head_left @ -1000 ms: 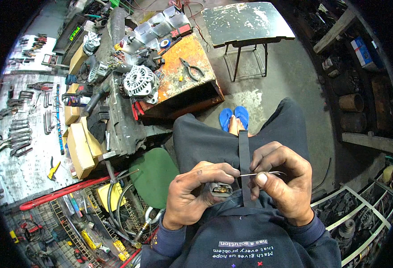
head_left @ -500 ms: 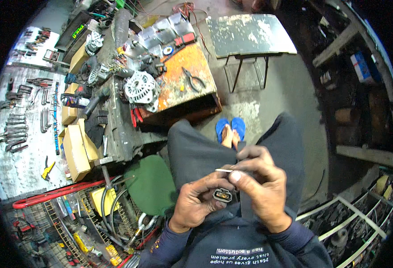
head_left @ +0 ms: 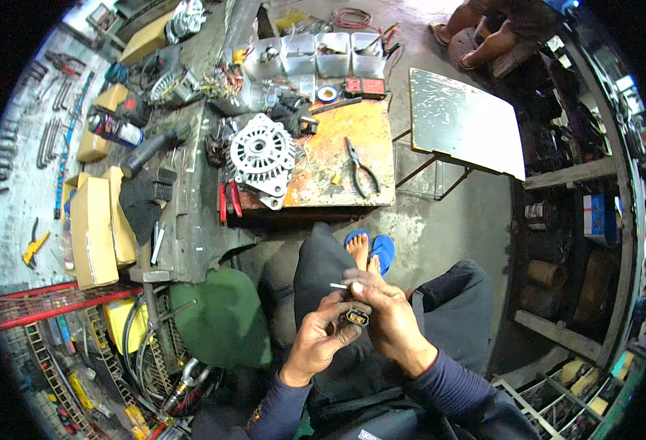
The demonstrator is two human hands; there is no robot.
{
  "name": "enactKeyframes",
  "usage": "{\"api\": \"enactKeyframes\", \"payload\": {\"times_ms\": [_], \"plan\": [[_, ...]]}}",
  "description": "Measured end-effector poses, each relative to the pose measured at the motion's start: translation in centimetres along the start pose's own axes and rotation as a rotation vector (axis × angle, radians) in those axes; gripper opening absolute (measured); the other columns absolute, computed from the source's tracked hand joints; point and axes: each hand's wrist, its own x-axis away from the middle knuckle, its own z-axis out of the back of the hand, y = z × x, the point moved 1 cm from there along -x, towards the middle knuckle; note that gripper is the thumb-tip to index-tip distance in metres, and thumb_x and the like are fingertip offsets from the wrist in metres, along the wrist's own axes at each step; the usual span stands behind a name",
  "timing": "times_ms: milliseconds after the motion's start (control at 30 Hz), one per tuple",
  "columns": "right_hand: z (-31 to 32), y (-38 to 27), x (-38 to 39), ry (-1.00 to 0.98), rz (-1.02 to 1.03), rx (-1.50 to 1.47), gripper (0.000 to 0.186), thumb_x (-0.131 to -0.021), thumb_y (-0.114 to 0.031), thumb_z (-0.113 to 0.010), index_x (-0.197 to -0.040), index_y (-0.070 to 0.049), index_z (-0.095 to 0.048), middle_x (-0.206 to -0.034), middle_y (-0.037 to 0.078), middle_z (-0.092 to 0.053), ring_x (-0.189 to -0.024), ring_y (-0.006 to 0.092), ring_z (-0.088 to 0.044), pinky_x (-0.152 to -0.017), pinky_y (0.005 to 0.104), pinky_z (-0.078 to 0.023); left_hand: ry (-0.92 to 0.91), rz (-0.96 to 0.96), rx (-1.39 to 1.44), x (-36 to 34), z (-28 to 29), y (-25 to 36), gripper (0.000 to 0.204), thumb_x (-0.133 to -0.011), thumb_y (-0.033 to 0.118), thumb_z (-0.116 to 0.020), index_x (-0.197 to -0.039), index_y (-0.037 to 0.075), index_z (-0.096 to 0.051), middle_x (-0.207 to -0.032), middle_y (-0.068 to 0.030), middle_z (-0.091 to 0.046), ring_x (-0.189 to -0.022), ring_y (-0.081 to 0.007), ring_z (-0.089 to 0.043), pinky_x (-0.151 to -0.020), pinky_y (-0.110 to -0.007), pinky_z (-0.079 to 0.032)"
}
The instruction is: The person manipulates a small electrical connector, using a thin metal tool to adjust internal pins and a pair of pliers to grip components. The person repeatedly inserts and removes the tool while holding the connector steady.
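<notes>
Held in the left hand (head_left: 315,339), between thumb and fingers: electrical connector (head_left: 357,317), open end facing the camera. Pinched in the right hand (head_left: 392,319), just beyond the connector: thin pale strip (head_left: 338,285). Ahead, on the orange-topped cabinet (head_left: 324,189): alternator housing (head_left: 263,154), with long-nose pliers (head_left: 356,162) to its right.
</notes>
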Motion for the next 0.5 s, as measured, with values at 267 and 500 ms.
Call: {"api": "enactKeyframes", "payload": {"times_ms": [267,500], "plan": [[-0.6,1.3,-3.8,-0.163,-0.027,0.040,0.058,-0.107,-0.033,-0.053,-0.151,0.003,-0.046,-0.145,0.015,-0.057,-0.131,0.0258,-0.056,-0.113,0.0411,-0.042,0.214,-0.153,0.126,-3.3,1.1,-0.7,0.033,-0.097,0.018,-0.076,-0.124,0.001,-0.072,-0.133,-0.0066,-0.060,-0.124,-0.0156,-0.056,-0.102,-0.028,-0.045],[-0.7,0.0,-5.1,-0.278,0.144,0.219,0.078,-0.108,-0.057,-0.044,-0.165,-0.007,-0.028,-0.163,0.017,-0.042,-0.149,0.0319,-0.039,-0.123,0.0433,-0.028,0.308,-0.069,0.279,-2.3,2.2,-0.5,0.043,-0.096,0.025,-0.077,-0.125,-0.005,-0.068,-0.117,-0.0104,-0.071,-0.108,-0.0195,-0.066,-0.100,-0.033,-0.049]]}}
